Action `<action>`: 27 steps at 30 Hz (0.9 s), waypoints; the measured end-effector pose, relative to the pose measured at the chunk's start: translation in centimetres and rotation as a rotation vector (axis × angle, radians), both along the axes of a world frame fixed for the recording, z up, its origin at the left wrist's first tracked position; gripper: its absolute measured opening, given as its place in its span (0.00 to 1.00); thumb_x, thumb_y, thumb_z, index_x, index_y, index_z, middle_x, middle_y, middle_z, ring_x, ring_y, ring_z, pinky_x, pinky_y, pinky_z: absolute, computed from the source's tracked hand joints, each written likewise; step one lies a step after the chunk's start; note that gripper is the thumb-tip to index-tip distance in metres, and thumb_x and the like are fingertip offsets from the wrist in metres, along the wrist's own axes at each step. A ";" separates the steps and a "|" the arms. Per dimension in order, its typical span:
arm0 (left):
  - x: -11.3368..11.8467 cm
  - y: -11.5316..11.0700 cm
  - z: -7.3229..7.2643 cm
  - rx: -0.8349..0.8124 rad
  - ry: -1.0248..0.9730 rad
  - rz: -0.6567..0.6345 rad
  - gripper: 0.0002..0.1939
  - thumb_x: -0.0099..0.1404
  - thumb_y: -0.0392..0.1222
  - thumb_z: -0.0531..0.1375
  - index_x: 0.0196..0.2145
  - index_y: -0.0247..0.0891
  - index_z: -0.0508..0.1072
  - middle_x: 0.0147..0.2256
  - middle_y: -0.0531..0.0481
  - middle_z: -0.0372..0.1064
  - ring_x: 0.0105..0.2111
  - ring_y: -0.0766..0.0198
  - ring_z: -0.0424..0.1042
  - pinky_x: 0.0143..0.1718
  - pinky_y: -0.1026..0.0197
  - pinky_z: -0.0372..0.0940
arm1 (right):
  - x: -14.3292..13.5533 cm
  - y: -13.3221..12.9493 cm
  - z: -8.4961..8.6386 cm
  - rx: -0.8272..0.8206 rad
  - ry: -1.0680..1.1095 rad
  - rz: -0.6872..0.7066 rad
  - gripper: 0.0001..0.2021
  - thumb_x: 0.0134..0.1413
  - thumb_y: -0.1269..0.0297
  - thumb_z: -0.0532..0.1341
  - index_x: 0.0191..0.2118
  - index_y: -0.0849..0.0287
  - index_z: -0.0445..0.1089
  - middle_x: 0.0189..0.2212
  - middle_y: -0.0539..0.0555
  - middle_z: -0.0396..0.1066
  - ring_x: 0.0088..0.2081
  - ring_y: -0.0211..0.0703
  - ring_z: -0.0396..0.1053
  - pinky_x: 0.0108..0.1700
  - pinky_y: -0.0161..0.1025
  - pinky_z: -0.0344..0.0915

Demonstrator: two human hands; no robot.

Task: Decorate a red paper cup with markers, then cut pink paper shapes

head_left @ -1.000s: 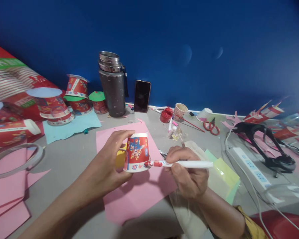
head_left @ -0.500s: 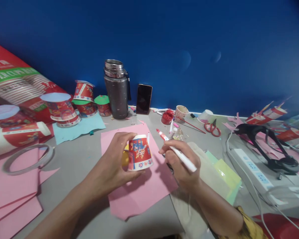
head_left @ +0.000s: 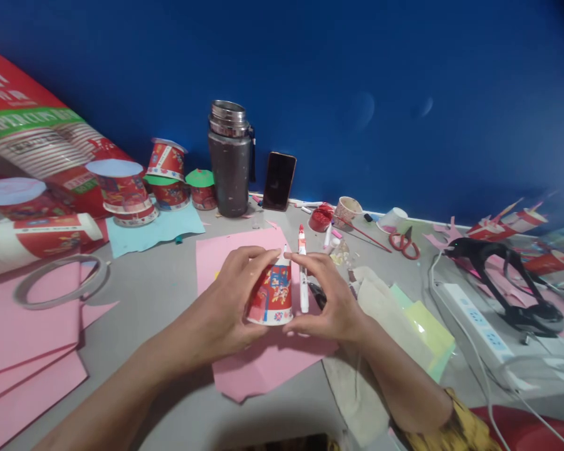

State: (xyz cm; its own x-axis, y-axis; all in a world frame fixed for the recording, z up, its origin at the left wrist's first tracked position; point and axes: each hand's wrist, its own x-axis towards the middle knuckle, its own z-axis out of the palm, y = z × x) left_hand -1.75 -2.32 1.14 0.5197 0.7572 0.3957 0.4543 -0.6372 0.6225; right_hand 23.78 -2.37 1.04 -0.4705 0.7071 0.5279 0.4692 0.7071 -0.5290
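From here I see the fingers of the left hand point(head_left: 220, 297) wrapped round a red printed paper cup point(head_left: 277, 291), forefinger by its narrow upper end and thumb under the wide white rim. That grasp is firm enough to hold the cup tilted in front of the person, above a pink sheet point(head_left: 239, 379). The right hand point(head_left: 336, 297) comes in from the other side, fingers curved and parted, the forefinger's tip by the cup's top edge and the thumb's by its lower rim; whether they press on it I can't tell. In that gap, just beside the cup, a white marker point(head_left: 303, 282) points its red tip away from the person; how it is held isn't clear to me.

Past the right wrist a pale cloth point(head_left: 366, 401) lies on the grey worktop point(head_left: 150, 282), with yellow paper point(head_left: 423, 322) beyond it. Farther back, near the blue wall point(head_left: 310, 75), stand a dark flask point(head_left: 232, 169) and a phone point(head_left: 279, 181), then a red tub point(head_left: 320, 219) and red-handled scissors point(head_left: 408, 245). Over on the left, more decorated cups point(head_left: 125, 188) are stacked on light blue paper point(head_left: 155, 238); out to the right lies a white power strip point(head_left: 479, 326).
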 end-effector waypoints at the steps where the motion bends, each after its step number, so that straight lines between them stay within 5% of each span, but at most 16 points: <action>1: -0.2 0.1 0.1 -0.028 -0.003 -0.002 0.47 0.65 0.43 0.67 0.75 0.55 0.50 0.66 0.40 0.58 0.68 0.40 0.62 0.67 0.36 0.68 | 0.1 0.0 0.2 -0.025 0.011 -0.008 0.52 0.47 0.41 0.80 0.74 0.50 0.60 0.62 0.65 0.73 0.60 0.65 0.72 0.60 0.59 0.74; 8: -0.9 1.1 2.0 -0.339 0.019 -0.032 0.45 0.61 0.43 0.68 0.71 0.52 0.56 0.70 0.42 0.55 0.66 0.44 0.68 0.65 0.41 0.72 | 0.2 0.2 -0.2 -0.196 0.209 0.018 0.52 0.43 0.43 0.82 0.72 0.49 0.63 0.67 0.64 0.71 0.66 0.64 0.71 0.62 0.56 0.74; 11: -0.8 1.7 2.3 -0.272 0.002 0.040 0.42 0.60 0.39 0.66 0.69 0.50 0.58 0.69 0.41 0.57 0.66 0.43 0.68 0.63 0.39 0.73 | -0.2 0.0 -0.4 -0.104 0.401 -0.060 0.35 0.56 0.49 0.77 0.66 0.49 0.69 0.59 0.61 0.79 0.59 0.57 0.77 0.58 0.53 0.76; 14: -0.6 2.3 1.4 -0.247 -0.049 0.081 0.42 0.58 0.37 0.65 0.68 0.47 0.58 0.68 0.39 0.58 0.65 0.43 0.69 0.63 0.38 0.73 | -0.5 -0.8 -0.1 0.010 0.521 -0.241 0.08 0.71 0.58 0.67 0.51 0.52 0.78 0.37 0.53 0.83 0.39 0.47 0.81 0.44 0.44 0.77; 17: -0.4 2.6 -0.3 -0.295 -0.149 0.105 0.39 0.59 0.39 0.66 0.65 0.45 0.59 0.67 0.39 0.58 0.64 0.44 0.72 0.64 0.39 0.73 | -0.9 -1.7 0.4 0.082 0.513 -0.222 0.13 0.77 0.55 0.60 0.49 0.54 0.80 0.29 0.51 0.78 0.30 0.43 0.76 0.35 0.42 0.73; 22: -0.5 2.7 -2.6 -0.205 -0.172 0.074 0.39 0.60 0.37 0.65 0.66 0.46 0.58 0.65 0.40 0.59 0.66 0.45 0.68 0.66 0.39 0.70 | -1.8 -2.6 0.7 0.194 0.350 -0.082 0.20 0.79 0.51 0.55 0.57 0.57 0.78 0.37 0.59 0.82 0.37 0.49 0.79 0.35 0.44 0.74; 27: -0.6 2.8 -3.2 -0.086 -0.145 0.041 0.41 0.60 0.37 0.65 0.68 0.49 0.58 0.62 0.41 0.61 0.63 0.44 0.67 0.64 0.39 0.71 | -2.6 -2.9 0.8 0.172 0.327 -0.146 0.06 0.66 0.72 0.62 0.42 0.56 0.77 0.27 0.52 0.78 0.27 0.42 0.74 0.30 0.40 0.71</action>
State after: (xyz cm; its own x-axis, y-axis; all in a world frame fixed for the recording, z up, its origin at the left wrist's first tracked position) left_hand -2.35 0.46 -2.09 0.4301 0.8108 0.3971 0.3799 -0.5615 0.7351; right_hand 21.22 -5.27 1.86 -0.1588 0.6420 0.7501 0.3979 0.7369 -0.5465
